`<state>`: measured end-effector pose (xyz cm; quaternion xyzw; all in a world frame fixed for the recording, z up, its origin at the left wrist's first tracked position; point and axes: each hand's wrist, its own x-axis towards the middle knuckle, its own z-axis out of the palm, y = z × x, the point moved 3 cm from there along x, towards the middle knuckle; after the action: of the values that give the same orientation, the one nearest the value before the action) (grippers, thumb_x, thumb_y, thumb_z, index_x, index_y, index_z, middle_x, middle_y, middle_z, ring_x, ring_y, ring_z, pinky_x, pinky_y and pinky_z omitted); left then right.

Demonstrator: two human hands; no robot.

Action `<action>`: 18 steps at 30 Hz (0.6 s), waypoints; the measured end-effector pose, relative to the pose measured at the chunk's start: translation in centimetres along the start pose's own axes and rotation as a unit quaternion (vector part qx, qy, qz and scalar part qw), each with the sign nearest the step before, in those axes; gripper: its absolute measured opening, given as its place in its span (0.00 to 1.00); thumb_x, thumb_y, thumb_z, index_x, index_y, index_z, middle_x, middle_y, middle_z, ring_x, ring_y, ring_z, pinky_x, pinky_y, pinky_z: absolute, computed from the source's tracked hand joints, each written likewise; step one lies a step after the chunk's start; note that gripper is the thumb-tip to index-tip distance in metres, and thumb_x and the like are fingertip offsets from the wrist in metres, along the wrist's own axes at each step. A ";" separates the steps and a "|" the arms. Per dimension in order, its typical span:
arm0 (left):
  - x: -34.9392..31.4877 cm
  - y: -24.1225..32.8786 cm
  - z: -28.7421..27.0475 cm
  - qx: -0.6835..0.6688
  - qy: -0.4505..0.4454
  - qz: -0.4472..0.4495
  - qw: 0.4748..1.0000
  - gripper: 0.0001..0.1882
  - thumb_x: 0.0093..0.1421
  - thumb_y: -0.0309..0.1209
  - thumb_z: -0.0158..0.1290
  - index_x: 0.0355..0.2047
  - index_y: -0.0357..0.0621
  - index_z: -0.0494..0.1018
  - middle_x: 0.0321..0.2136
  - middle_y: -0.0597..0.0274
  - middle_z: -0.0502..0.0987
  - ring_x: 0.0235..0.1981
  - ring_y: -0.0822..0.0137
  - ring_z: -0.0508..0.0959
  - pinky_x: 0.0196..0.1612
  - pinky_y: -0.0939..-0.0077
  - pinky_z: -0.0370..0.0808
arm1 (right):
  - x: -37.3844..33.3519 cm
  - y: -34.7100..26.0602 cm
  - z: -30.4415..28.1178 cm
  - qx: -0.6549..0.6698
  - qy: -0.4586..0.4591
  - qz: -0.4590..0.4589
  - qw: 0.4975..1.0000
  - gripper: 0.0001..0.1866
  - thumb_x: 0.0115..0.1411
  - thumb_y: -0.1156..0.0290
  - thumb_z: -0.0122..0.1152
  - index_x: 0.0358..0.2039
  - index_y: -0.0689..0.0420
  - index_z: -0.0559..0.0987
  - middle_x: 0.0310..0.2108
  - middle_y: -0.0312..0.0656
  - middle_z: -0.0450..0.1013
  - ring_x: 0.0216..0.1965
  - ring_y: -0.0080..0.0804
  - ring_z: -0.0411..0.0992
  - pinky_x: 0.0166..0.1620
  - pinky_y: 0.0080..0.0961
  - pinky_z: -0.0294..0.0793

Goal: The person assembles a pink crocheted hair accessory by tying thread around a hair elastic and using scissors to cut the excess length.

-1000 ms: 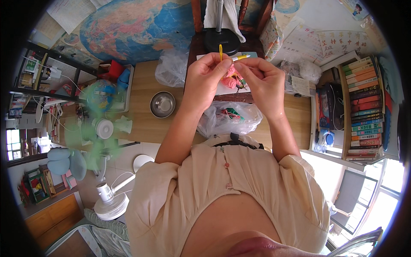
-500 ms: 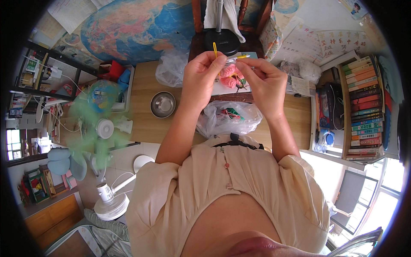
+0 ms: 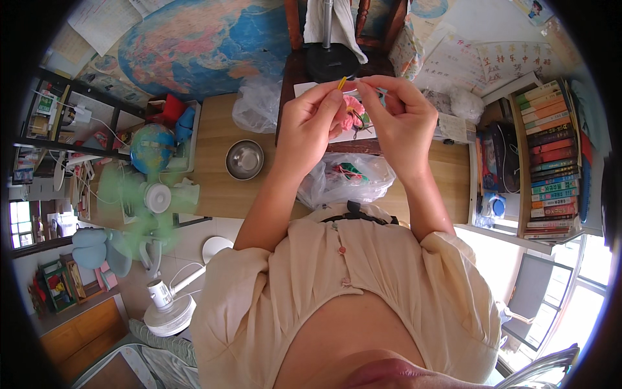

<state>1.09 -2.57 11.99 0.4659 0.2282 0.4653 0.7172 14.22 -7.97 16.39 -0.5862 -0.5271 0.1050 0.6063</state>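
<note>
My left hand (image 3: 310, 120) is closed in a pinch, with a thin bent yellow strand (image 3: 342, 83) sticking up at its fingertips. Close beside it, my right hand (image 3: 405, 123) pinches too, its fingertips nearly meeting the left ones; what it holds is hidden. Below and between the hands shows a pink fuzzy flower-like piece (image 3: 353, 111) with a yellow centre and some dark green strands. It is partly covered by my left fingers. A pale sheet (image 3: 364, 134) lies under it on a dark wooden seat or stand.
A clear plastic bag (image 3: 350, 185) with green and red bits lies nearest me. To the left are a metal bowl (image 3: 245, 159) and another crumpled bag (image 3: 256, 107). A black round stand base (image 3: 332, 61) rises behind my hands. A green fan (image 3: 155, 198) and a bookshelf (image 3: 554, 168) flank the desk.
The yellow strand has shifted right and now stands lower over my left fingertips. My hands have drawn closer together, and the yellow-tipped slim tool between them no longer shows.
</note>
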 end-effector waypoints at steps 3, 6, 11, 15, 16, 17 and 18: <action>-0.1 0.3 0.6 0.018 0.007 0.030 0.999 0.11 0.65 0.29 0.50 0.43 0.33 0.75 0.19 0.66 0.74 0.18 0.83 0.66 0.18 0.88 0.59 | 0.1 -0.3 0.1 -0.034 0.007 -0.034 0.999 0.05 0.50 0.77 0.67 0.30 0.59 0.82 0.18 0.34 0.68 0.16 0.18 0.58 0.20 0.19 0.58; -0.2 0.7 0.6 0.047 0.027 0.041 0.998 0.09 0.65 0.29 0.51 0.39 0.34 0.75 0.18 0.66 0.74 0.17 0.83 0.68 0.18 0.88 0.61 | 0.0 -0.8 0.3 -0.051 0.006 -0.055 0.997 0.05 0.49 0.77 0.67 0.29 0.59 0.81 0.18 0.36 0.69 0.16 0.20 0.61 0.20 0.21 0.60; -0.3 1.1 0.2 0.092 0.035 0.034 0.995 0.08 0.65 0.29 0.52 0.34 0.35 0.73 0.20 0.66 0.75 0.20 0.84 0.69 0.22 0.88 0.64 | 0.1 -1.1 0.3 -0.093 -0.007 -0.087 0.992 0.05 0.48 0.77 0.67 0.28 0.58 0.81 0.19 0.37 0.69 0.17 0.22 0.63 0.21 0.21 0.63; 0.1 -0.2 0.0 0.133 0.074 0.106 0.983 0.08 0.66 0.30 0.49 0.35 0.38 0.72 0.19 0.73 0.67 0.18 0.85 0.62 0.21 0.88 0.60 | 0.2 -1.1 0.4 -0.106 -0.001 -0.100 0.989 0.05 0.48 0.77 0.66 0.28 0.58 0.81 0.20 0.37 0.70 0.17 0.23 0.64 0.21 0.21 0.63; 0.2 -0.4 0.0 0.136 0.077 0.121 0.980 0.08 0.67 0.31 0.47 0.36 0.39 0.72 0.18 0.76 0.62 0.16 0.85 0.59 0.19 0.88 0.57 | 0.2 -1.0 0.5 -0.109 -0.001 -0.100 0.989 0.05 0.48 0.77 0.66 0.28 0.58 0.81 0.20 0.37 0.70 0.17 0.23 0.64 0.21 0.21 0.63; 0.2 -0.4 0.0 0.156 0.076 0.124 0.977 0.08 0.67 0.31 0.47 0.37 0.39 0.72 0.18 0.76 0.63 0.17 0.85 0.59 0.19 0.88 0.57 | 0.2 -1.0 0.5 -0.107 -0.003 -0.098 0.989 0.05 0.48 0.77 0.66 0.28 0.58 0.81 0.19 0.36 0.69 0.16 0.22 0.63 0.21 0.21 0.62; 0.2 -0.4 0.0 0.175 0.075 0.128 0.973 0.08 0.68 0.31 0.46 0.38 0.39 0.72 0.19 0.76 0.63 0.17 0.85 0.60 0.19 0.88 0.57 | 0.3 -1.0 0.5 -0.106 -0.004 -0.096 0.990 0.05 0.48 0.77 0.66 0.28 0.58 0.81 0.18 0.36 0.69 0.16 0.21 0.62 0.21 0.20 0.62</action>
<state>1.37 -2.45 11.64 0.5735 0.2976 0.5395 0.5399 13.46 -7.75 17.22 -0.5935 -0.5915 -0.0071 0.5457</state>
